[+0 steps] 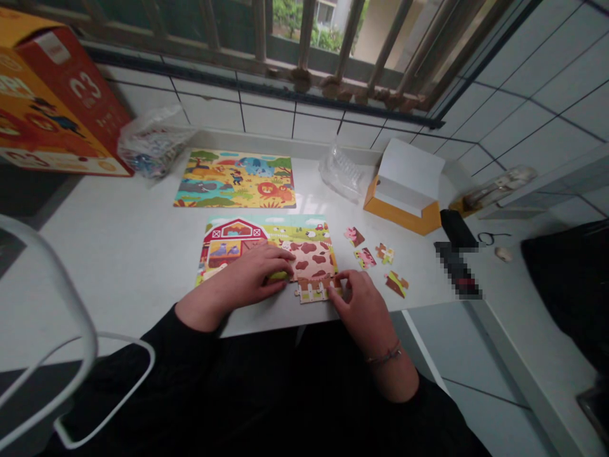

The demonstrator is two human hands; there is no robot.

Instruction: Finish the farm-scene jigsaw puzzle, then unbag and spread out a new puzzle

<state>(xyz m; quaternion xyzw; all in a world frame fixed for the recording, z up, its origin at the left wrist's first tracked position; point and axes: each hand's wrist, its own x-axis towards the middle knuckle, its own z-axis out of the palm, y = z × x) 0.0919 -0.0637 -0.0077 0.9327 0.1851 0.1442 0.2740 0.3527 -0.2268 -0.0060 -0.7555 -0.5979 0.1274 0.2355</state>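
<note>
A farm jigsaw puzzle (311, 254) with a red barn and a brown-spotted cow lies on the white counter in front of me. My left hand (264, 270) rests flat over its lower middle, fingers stretched out and covering part of the picture. Along the lower right edge sits a fence puzzle piece (311, 291), joined to or touching the cow section. My right hand (361, 306) pinches the right end of this fence strip between thumb and forefinger. Loose puzzle pieces lie right of the puzzle, among them a pink pig piece (365, 258) and a brown-and-green piece (396, 284).
Behind lies an animal puzzle (238, 181). A big orange-red box (102, 108) and a plastic bag (155, 143) stand at the back left. At the back right are clear plastic packaging (341, 171) and an open white-orange box (404, 184). A white tube (78, 304) crosses the left foreground.
</note>
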